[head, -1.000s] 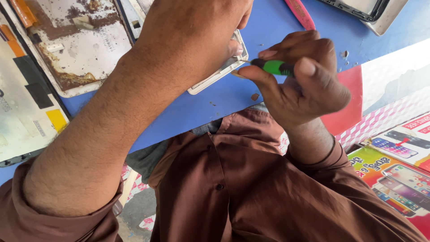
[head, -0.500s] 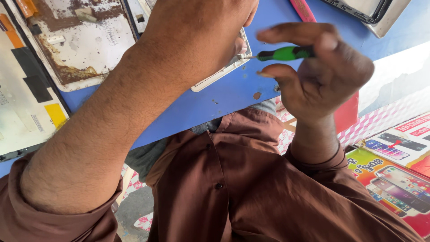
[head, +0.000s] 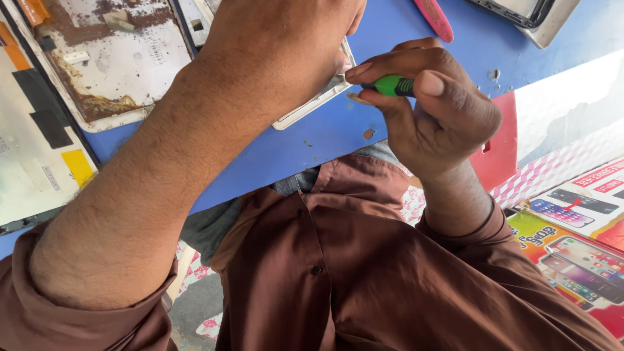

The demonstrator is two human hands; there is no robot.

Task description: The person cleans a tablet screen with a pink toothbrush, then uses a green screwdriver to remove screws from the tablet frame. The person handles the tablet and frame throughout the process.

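Right hand (head: 435, 117), at 2 o'clock in view: fingers closed around a green-handled tool (head: 393, 85), thumb on top, tip aimed toward 9 o'clock. Tool tip is hidden behind the left hand; contact with the frame cannot be confirmed.

Left hand (head: 286, 45), at 12 o'clock: pressed down on a white phone frame (head: 312, 107), covering most of it. Whether its fingers are curled or flat cannot be told from this angle. Only the frame's lower edge shows, lying on the blue tabletop (head: 305, 153) just beside the right hand.

Surroundings: a stained back panel (head: 110, 58) at 10 o'clock; a flat screen part (head: 32, 156) with black and yellow patches at 9 o'clock; a pink tool (head: 434, 18) at 1 o'clock; a grey tray (head: 539, 19) at the upper right corner. Small debris specks near the right hand.
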